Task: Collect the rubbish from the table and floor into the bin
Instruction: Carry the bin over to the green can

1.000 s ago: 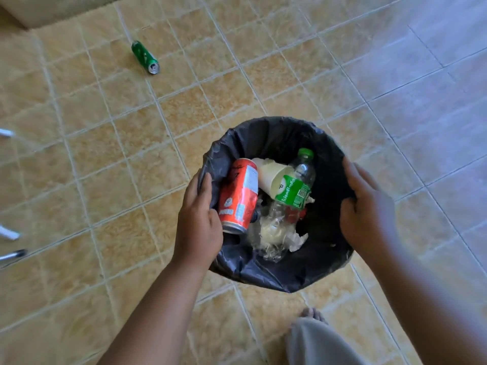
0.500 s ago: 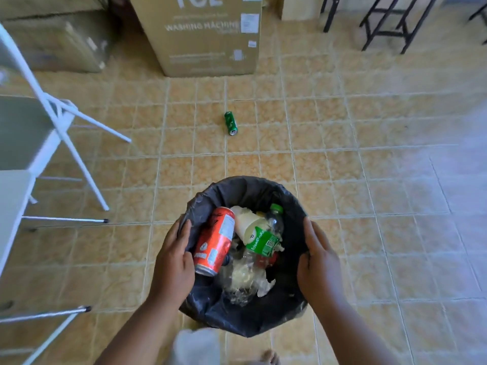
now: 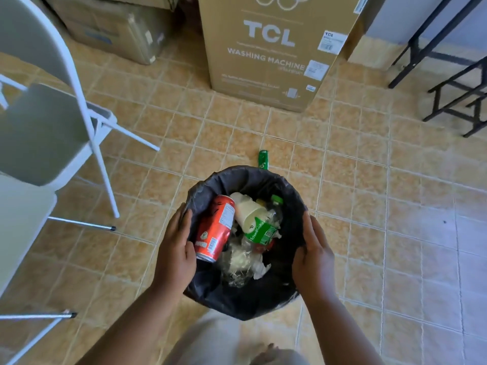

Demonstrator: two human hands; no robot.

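Left hand and right hand clasp opposite sides of the bin at its rim, thumbs inside. Within it we see a red can, cup and bottle. A green can lies on the floor just beyond the far rim, partly hidden. We judge that a tilt could spill the leaning red can, or the bin's base could set the green can rolling away.

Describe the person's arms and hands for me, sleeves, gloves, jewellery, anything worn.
The left forearm and right forearm are bare down to the picture's bottom edge; no sleeve or cuff shows. The left hand and right hand are ungloved, with no watch, bracelet or ring visible. No tattoos or markings can be made out.
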